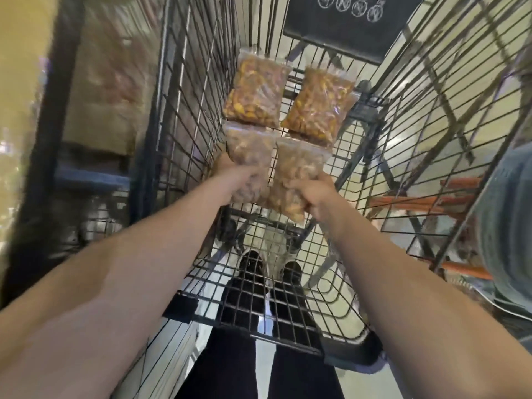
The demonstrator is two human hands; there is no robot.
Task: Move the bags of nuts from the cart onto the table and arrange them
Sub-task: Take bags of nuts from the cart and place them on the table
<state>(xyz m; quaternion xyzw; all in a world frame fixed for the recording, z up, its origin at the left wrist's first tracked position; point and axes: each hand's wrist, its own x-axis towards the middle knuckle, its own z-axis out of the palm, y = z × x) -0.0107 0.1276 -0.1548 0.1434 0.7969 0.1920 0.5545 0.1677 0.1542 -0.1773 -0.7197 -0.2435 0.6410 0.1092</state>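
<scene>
1. Head view: both arms are reaching down into a wire shopping cart (pixel 383 156), whose dark mesh walls are rising on either side of the frame.
2. The left hand (pixel 234 180) is gripping the near-left bag of nuts (pixel 249 156), fingers curled round its lower part; the bag is standing tilted, close against the cart's left wall.
3. The right hand (pixel 313 194) is pinching the near-right bag of nuts (pixel 296 168) at its lower right edge; this bag is sitting just beside the left one, their edges touching or nearly so.
4. Whether the two held bags are resting on the cart floor or are lifted clear of it cannot be told.
5. Two further bags are lying flat on the cart floor beyond the hands: the far-left bag (pixel 257 92) and the far-right bag (pixel 319 106), side by side with a narrow gap between them.
6. Below the mesh floor, the person's dark trousers (pixel 230 367) and shoes are showing.
7. A dark chalkboard-style sign (pixel 351 21) is hanging at the cart's far end.
8. Surroundings outside the cart are blurring; nothing there is identifiable.
</scene>
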